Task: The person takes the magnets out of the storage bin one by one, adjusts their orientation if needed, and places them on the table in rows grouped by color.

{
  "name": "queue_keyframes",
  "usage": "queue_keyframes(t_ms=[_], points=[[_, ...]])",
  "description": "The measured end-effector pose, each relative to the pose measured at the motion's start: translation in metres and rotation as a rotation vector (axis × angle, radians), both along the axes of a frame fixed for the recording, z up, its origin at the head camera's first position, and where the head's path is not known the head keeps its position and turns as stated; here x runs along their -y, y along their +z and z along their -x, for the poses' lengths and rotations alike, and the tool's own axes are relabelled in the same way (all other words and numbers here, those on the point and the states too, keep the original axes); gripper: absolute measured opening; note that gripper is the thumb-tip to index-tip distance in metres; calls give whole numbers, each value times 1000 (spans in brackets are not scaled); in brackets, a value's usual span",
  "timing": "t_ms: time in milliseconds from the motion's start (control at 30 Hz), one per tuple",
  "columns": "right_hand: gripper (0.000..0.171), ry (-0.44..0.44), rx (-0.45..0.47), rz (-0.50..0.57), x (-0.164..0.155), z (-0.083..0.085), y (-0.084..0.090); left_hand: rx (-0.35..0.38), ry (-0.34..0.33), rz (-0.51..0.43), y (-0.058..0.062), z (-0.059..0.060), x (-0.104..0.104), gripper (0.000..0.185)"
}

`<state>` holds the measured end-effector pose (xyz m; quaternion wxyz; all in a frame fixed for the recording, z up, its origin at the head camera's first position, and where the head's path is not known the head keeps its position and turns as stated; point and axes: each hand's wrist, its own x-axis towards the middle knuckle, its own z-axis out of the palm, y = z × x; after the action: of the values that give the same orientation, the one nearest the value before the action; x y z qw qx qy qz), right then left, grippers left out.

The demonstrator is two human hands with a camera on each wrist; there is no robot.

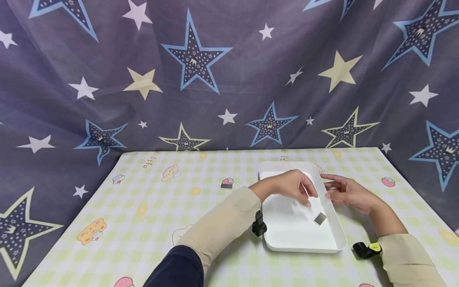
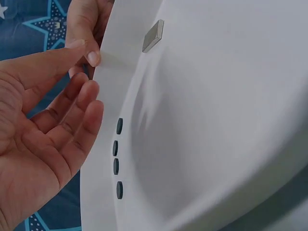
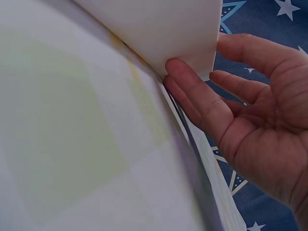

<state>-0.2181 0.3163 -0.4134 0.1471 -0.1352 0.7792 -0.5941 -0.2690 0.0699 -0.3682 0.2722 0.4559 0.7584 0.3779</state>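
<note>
A small silvery rectangular block lies flat on the floor of a white rectangular tray, in its near half and towards the right wall; in the left wrist view four small dark discs stand out in a row along the foot of the tray's wall, apart from the block; whether they sit on the wall or on the floor I cannot tell.

The left hand reaches in over the tray from the left, above and on the far side of the block; its fingers are loosely bent with a gap between thumb and fingers, and nothing shows in its grasp; the right hand is outside the tray on the right, its fingers extended and relaxed, fingertips touching the right wall from without, without clasping it.

Both forearms wear beige sleeves, the left one meeting navy cloth nearer the body; a black wrist device shows at each wrist, the right one bearing a yellow-green label; the tray rests on the right part of a table with a green-and-white checked cloth printed with cartoon food; on the far side hangs a dark purple-grey curtain patterned with stars.
</note>
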Motion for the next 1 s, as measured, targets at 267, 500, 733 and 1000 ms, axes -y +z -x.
queue_keyframes(t_ms=[267, 500, 733, 1000], points=[[69, 1, 4, -3, -2, -1, 0, 8, -25, 30, 0, 4, -9, 30], [68, 23, 11, 20, -1, 0, -1, 36, -49, 46, -5, 0, -16, 32], [64, 36, 3, 43, -2, 2, -1, -2, -69, 122, -9, -3, -23, 34], [52, 68, -16, 112, -5, 1, -2, -61, -77, 201, -14, -6, -31, 35]])
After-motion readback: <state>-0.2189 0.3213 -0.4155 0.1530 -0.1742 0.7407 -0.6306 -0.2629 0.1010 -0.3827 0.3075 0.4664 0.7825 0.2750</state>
